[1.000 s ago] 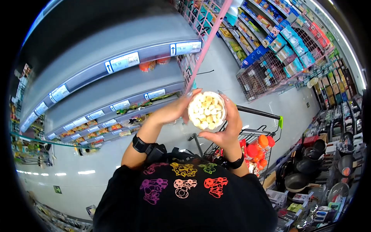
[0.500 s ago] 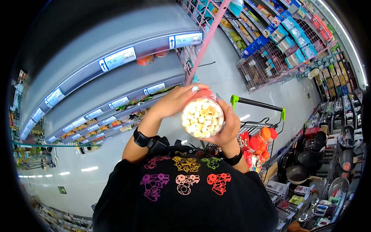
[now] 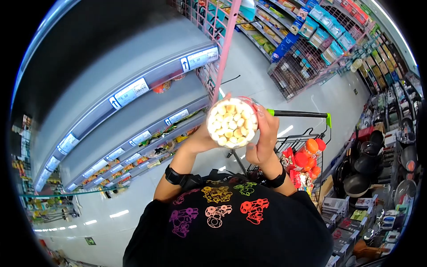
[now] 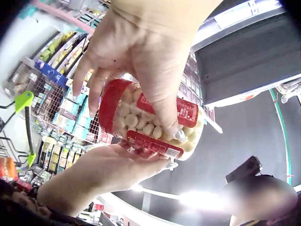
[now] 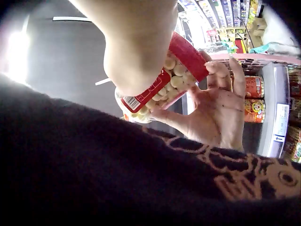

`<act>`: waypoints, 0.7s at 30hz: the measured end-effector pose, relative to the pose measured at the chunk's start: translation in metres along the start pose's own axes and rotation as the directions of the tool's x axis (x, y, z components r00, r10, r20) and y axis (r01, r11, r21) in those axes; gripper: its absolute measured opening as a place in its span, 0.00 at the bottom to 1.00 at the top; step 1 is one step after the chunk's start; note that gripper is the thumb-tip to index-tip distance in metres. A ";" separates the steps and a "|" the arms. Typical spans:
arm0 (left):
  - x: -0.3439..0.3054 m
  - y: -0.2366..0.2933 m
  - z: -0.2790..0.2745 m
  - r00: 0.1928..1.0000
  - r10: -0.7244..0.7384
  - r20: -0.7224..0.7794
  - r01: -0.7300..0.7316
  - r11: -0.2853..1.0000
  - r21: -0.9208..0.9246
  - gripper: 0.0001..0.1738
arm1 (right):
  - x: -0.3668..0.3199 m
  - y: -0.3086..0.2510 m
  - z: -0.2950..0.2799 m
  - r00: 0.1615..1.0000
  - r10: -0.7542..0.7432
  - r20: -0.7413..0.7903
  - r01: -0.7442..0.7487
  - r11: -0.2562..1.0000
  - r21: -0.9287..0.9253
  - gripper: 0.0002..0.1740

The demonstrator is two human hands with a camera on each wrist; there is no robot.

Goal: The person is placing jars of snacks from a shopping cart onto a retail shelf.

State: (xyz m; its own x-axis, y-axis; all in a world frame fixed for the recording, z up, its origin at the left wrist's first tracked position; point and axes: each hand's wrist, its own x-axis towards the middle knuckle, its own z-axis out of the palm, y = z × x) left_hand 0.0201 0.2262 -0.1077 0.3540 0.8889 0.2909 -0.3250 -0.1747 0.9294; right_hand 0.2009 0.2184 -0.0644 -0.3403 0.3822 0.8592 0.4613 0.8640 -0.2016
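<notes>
Both hands hold a clear plastic jar (image 3: 232, 123) of small round pale biscuits, its base facing up toward the head camera. In the left wrist view the jar's red lid (image 4: 112, 106) and a red label (image 4: 157, 145) with a barcode show. My left hand (image 4: 141, 56) grips it, thumb along the side and fingers around the lid end. From the opposite side, my right hand (image 3: 265, 133) holds the jar, its thumb near the base rim in the head view. In the right wrist view the left hand (image 5: 218, 110) spreads around the jar behind the right.
Grey shelves (image 3: 147, 120) with price tags stand at the left beside a pink grid panel (image 3: 224, 58). A shopping cart (image 3: 293, 142) holding red-lidded jars (image 3: 309, 155) is at the right. Pans (image 3: 356, 184) hang or lie further right. A wire basket (image 3: 293, 73) stands beyond.
The jar has tilted and shifted in both hands, moving slightly up since half a second ago. My left hand has slid from over its lid side to lower behind it. The head view has turned.
</notes>
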 end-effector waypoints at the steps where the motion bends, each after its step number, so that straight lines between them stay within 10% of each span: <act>1: 0.002 0.001 -0.002 1.000 -0.010 0.025 0.009 1.000 0.018 0.65 | -0.003 0.000 0.000 1.000 0.010 0.015 -0.010 1.000 0.002 0.40; 7: -0.001 0.011 -0.003 0.991 -0.125 0.046 0.121 0.989 0.081 0.62 | 0.007 0.000 0.001 0.990 0.103 0.097 -0.104 0.995 0.006 0.52; 21: -0.010 0.035 -0.017 0.965 -0.033 0.261 0.004 0.994 0.113 0.65 | 0.028 0.009 -0.027 0.897 0.154 0.414 -0.356 0.808 0.470 0.43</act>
State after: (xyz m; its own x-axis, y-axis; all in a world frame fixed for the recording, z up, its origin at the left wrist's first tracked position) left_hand -0.0098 0.2179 -0.0820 0.5808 0.7531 0.3090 -0.2228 -0.2181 0.9502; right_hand 0.2177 0.2281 -0.0294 -0.5732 0.6118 0.5451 0.1090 0.7163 -0.6893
